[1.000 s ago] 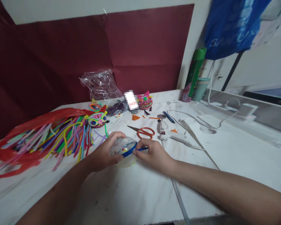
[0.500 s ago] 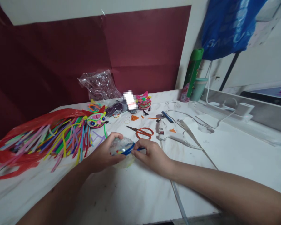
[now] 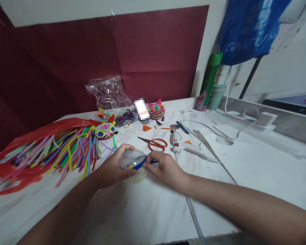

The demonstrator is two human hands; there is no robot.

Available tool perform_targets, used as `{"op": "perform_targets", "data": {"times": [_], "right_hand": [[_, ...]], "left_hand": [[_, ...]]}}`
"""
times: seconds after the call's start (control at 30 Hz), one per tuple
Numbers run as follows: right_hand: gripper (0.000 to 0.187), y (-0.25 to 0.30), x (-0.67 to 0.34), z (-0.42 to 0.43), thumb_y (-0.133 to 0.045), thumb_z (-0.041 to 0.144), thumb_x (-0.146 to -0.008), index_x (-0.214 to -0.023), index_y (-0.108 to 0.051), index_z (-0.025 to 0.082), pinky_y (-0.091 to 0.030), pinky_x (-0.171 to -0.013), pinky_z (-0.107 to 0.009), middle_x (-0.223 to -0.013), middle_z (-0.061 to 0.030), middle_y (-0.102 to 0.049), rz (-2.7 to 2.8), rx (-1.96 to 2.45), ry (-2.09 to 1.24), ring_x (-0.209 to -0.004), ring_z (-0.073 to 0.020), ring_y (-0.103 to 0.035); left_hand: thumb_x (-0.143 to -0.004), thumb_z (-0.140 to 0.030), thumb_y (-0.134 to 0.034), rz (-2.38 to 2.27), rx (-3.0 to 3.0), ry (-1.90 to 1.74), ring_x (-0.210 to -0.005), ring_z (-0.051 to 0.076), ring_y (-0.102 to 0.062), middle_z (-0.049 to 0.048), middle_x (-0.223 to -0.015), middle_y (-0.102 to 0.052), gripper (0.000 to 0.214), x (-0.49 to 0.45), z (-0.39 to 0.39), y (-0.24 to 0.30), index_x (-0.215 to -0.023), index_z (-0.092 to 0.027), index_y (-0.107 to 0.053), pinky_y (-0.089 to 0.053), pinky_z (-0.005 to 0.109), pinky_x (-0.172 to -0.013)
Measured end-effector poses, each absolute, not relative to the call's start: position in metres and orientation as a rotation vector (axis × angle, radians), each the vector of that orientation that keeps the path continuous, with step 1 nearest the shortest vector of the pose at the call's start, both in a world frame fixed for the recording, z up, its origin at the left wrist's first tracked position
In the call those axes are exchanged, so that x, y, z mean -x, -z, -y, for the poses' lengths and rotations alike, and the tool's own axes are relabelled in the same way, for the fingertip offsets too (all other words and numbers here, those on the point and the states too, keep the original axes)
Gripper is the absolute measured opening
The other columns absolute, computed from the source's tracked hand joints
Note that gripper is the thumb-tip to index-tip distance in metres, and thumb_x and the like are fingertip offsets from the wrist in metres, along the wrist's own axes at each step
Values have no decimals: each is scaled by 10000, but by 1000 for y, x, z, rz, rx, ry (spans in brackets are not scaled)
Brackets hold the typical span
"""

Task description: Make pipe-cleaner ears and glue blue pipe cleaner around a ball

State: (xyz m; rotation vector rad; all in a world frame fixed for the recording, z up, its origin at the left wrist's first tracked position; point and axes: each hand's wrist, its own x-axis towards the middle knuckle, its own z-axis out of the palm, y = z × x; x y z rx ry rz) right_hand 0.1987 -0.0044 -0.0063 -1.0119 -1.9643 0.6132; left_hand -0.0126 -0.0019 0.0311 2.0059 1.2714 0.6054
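Note:
My left hand (image 3: 116,167) is wrapped round a clear, rounded plastic piece (image 3: 132,157) with coloured bits on it, thumb below and fingers over the top. A blue pipe cleaner (image 3: 139,165) runs across the front of that piece. Its free end sits pinched in the thumb and fingers of my right hand (image 3: 162,165), close against the plastic's right side. Just beyond my hands lie orange-handled scissors (image 3: 157,144), blades pointing left. A white glue gun (image 3: 183,146) rests to the right of them.
Colourful pipe cleaners (image 3: 66,149) spread over a red plastic bag (image 3: 40,131) at left. Decorated animal faces (image 3: 105,130) stand behind, near crumpled clear wrap (image 3: 108,92). A blue cutter (image 3: 182,127), a green spray can (image 3: 210,81), a cup (image 3: 216,97) and a power strip (image 3: 255,122) are at right.
Both hands stay in nearly the same place. The blue strip and the clear piece have shifted very slightly between the fingers.

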Motion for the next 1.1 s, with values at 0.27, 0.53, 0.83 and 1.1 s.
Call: {"op": "perform_targets", "data": {"times": [0.27,0.53,0.83,1.1], "right_hand": [[85,7,-193,7,-662,166,-760,-709,-596,184,-410,-579,-226,-689,4,-647,1963,1008,-651,-636,-136,-577],[61,7,-203,1,-569,189,-774,-830,-592,197,-460,-758,-306,-844,-51,-652,1846,840,-580,-823,-189,-603],[157,-5,-246,-53,-358,185,-701,-597,-469,222,-365,-544,-254,-546,25,-454,1552,1032,-556,-549,-149,-457],[123,5,-254,-79,-375,256,-680,-601,-464,222,-302,-490,-240,-495,59,-369,1411,1104,-624,-474,-130,-368]], "left_hand": [[-691,-393,-696,-1486,-2009,-574,-783,228,-580,11,-914,-596,599,6,10,-36,-1210,-243,-437,-440,297,-646],[-672,-357,-715,-1308,-1875,-652,-785,210,-581,-14,-869,-589,596,12,1,-28,-1171,-245,-409,-433,282,-654],[-667,-343,-703,-1263,-1385,-1137,-837,198,-604,38,-1075,-579,536,33,-27,-18,-1139,-253,-465,-462,291,-677],[-590,-324,-771,-1215,-1216,-1373,-847,194,-627,42,-1146,-583,552,36,-35,-14,-1077,-242,-524,-470,258,-653]]}}
